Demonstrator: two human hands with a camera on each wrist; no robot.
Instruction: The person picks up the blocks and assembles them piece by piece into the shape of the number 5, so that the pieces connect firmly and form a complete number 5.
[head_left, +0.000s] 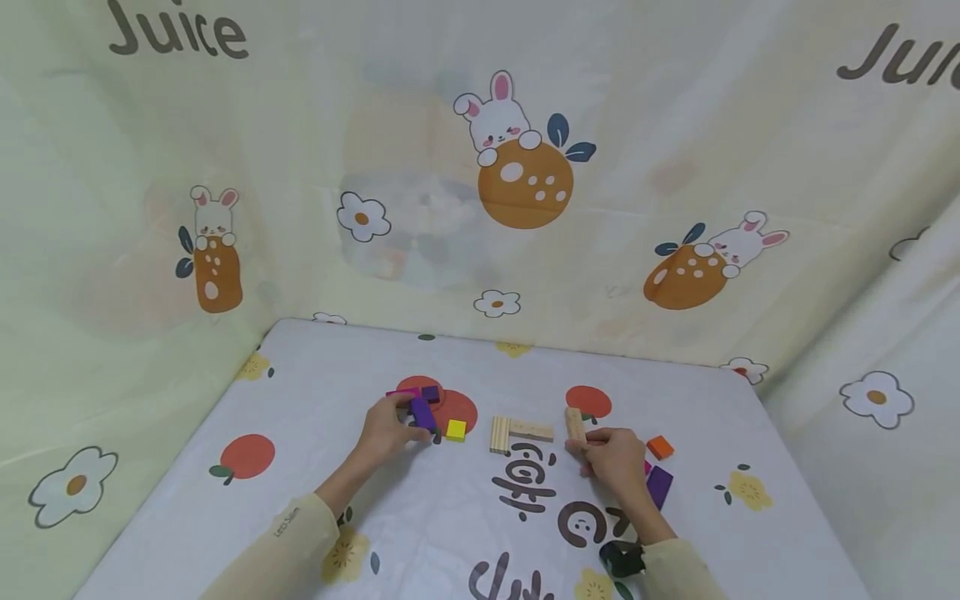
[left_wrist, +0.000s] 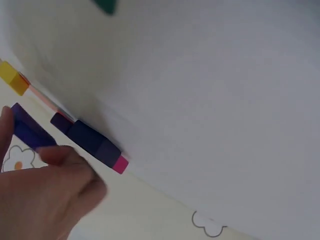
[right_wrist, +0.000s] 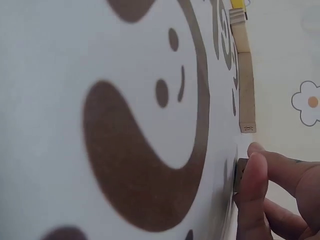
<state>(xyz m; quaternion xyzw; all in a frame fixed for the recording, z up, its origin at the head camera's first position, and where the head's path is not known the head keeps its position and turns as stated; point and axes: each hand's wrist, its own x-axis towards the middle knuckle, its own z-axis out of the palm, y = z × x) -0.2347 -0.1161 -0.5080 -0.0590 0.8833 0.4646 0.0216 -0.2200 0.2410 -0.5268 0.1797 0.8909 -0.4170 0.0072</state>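
My left hand [head_left: 384,432] pinches a purple block [head_left: 423,413] between thumb and fingers. In the left wrist view this purple block [left_wrist: 31,129] is tilted, and a row of dark blocks [left_wrist: 92,140] with a magenta end lies behind it. A yellow block [head_left: 456,430] sits just right of the left hand. My right hand [head_left: 618,458] grips the near end of a plain wooden block [head_left: 575,423]; in the right wrist view the fingers hide most of it. Between the hands, an upright-looking wooden block [head_left: 499,434] meets a sideways wooden block [head_left: 531,430] end to side.
Beyond the left hand lie a magenta block [head_left: 405,392] and a small dark purple block [head_left: 431,394]. Right of the right hand are an orange block [head_left: 660,447] and a purple block [head_left: 659,487], with a partly hidden magenta one. A printed curtain [head_left: 420,275] hangs behind the table.
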